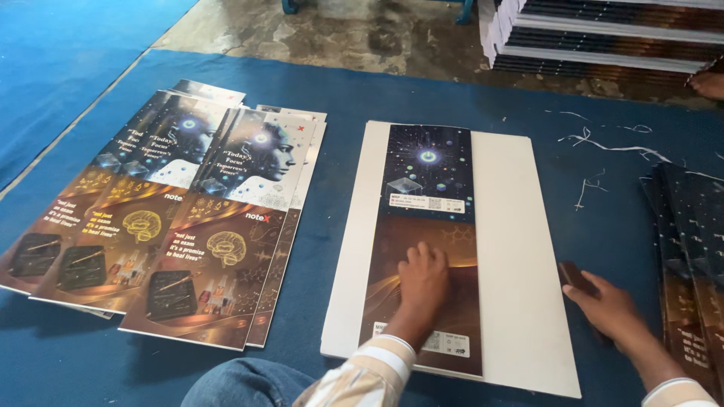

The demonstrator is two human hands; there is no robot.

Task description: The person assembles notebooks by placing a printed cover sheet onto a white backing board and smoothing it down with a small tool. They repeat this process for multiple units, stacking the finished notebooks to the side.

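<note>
A: Entry, head view. Left hand (pixel 422 280)?

B: Palm down, fingers together and slightly curled, pressing on the lower brown half of a long printed cover strip (pixel 428 226). The strip lies lengthwise down the middle of a white board (pixel 513 249), which sits flat on the blue mat (pixel 354 83).

A: Right hand (pixel 611 309)?

B: At the board's right edge, resting on the mat. Fingers closed around a small dark block (pixel 575 277); only its upper end shows past the fingertips. Block sits just beside the board edge; whether it touches, cannot tell.

A: Surroundings?

B: Left of the board, well apart: overlapping printed covers (pixel 204 234) fanned on the mat, blue-white upper art, brown lower art with a golden brain figure. Right edge of frame: a dark pile of similar covers (pixel 690 249), near the right hand. Thin white paper trimmings (pixel 603 147) scattered on the mat above that. Top right: stacked sheet bundles (pixel 603 34) on the concrete floor. Striped sleeve cuffs and a denim knee (pixel 249 380) at the bottom.
</note>
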